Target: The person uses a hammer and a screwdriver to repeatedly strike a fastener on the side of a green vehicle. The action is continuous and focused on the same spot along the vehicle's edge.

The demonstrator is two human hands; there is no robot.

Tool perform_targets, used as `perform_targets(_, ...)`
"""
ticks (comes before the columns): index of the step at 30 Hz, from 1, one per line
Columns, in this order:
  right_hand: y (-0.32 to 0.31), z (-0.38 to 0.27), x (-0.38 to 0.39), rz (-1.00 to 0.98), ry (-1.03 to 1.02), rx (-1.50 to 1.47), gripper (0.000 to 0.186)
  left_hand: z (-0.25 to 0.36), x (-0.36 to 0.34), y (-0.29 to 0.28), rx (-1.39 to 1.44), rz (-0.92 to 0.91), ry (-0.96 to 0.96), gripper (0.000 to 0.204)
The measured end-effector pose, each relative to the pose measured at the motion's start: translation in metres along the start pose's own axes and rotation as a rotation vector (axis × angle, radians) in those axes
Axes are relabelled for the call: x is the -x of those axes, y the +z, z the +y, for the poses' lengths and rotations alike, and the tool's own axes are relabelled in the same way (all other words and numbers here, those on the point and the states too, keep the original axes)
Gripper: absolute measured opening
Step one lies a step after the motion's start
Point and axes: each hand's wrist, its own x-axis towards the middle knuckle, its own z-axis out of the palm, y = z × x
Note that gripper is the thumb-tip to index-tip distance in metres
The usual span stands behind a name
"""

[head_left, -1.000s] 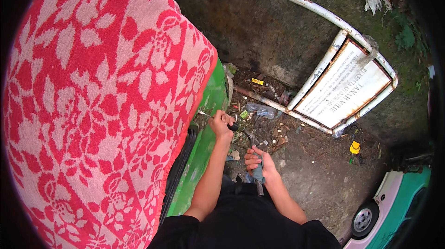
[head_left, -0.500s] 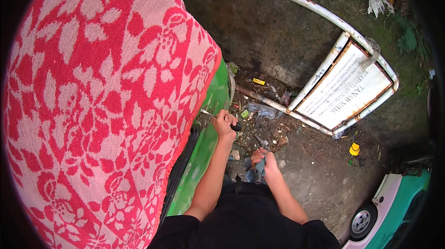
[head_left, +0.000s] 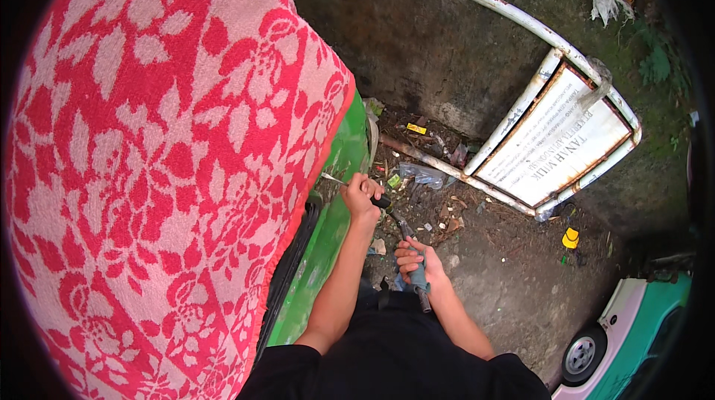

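My left hand is closed round a black-handled tool with a thin metal blade. Its bright tip reaches the green body panel of a vehicle, at the edge of a red and pink floral cloth. Lower and to the right, my right hand grips a grey-blue-handled tool with a dark, narrow front end and a metal rear end. That front end lies close to the black handle's butt; whether they touch I cannot tell.
A rusty white pipe frame with a sign board leans by the dark wall. Litter and a clear plastic bag lie on the dirt ground. A yellow scrap lies farther right. A teal and pale vehicle stands at lower right.
My right hand has turned the grey-blue-handled tool, bringing its front end up and left towards the black handle. My left hand has barely shifted.
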Motion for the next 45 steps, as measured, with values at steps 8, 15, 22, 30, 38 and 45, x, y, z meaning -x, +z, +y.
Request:
perform_targets(8, -0.017, -0.016, 0.011, 0.1, -0.143, 0.045, 0.029, -0.003, 0.003, -0.006, 0.008, -0.001, -0.033, 0.037)
perform_targets(15, -0.012, -0.01, 0.003, 0.064, -0.101, 0.087, 0.028, -0.006, -0.001, -0.008, 0.045, 0.039, -0.044, 0.038)
perform_targets(22, -0.012, -0.006, 0.006, 0.052, -0.118, 0.064, 0.028, -0.002, 0.004, -0.003, 0.029, 0.097, -0.028, 0.038)
perform_targets(30, 0.003, 0.003, 0.007, 0.011, -0.093, 0.186, 0.028, -0.004, 0.001, -0.003, 0.049, 0.118, -0.04, 0.039)
perform_targets(38, -0.005, -0.013, 0.007, 0.224, -0.278, 0.047, 0.028, -0.004, 0.0, 0.001, 0.031, 0.131, -0.013, 0.039)
perform_targets(45, -0.001, -0.002, 0.003, 0.261, -0.336, 0.136, 0.028, 0.002, 0.003, 0.003, 0.036, 0.125, -0.014, 0.039)
